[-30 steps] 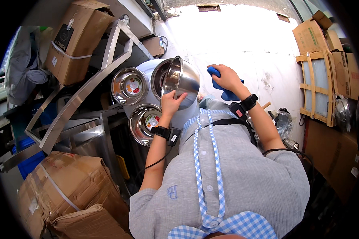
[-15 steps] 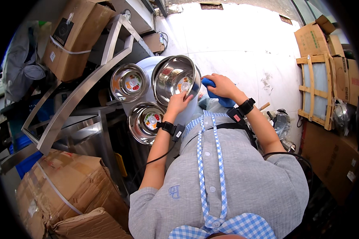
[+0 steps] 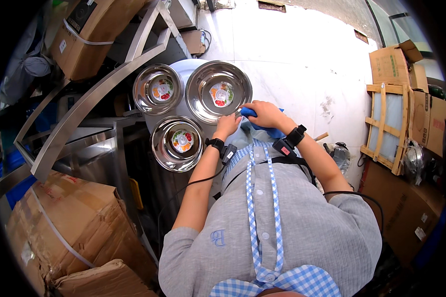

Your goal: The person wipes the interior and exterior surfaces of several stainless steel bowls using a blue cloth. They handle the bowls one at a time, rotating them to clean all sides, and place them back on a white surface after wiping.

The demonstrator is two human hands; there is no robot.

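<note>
Large bowl (image 3: 218,93), rim held by the left hand (image 3: 226,126), could tip over the right edge of the surface (image 3: 184,108) if the right hand (image 3: 265,115), gripping blue cloth (image 3: 271,131), presses hard.

The large round silver metal bowl (image 3: 198,96) before me is smooth and mirror-glossy, as are the two smaller round silver metal bowls (image 3: 145,94) (image 3: 165,151). My crumpled blue cloth (image 3: 274,132) looks matt, and my grey short-sleeved shirt (image 3: 312,218) is matt woven fabric. The curved silver metal bar (image 3: 82,104) has a duller sheen; the big brown cardboard box (image 3: 79,222) looks matt and creased, the pale slatted crate (image 3: 383,106) plain wood.
</note>
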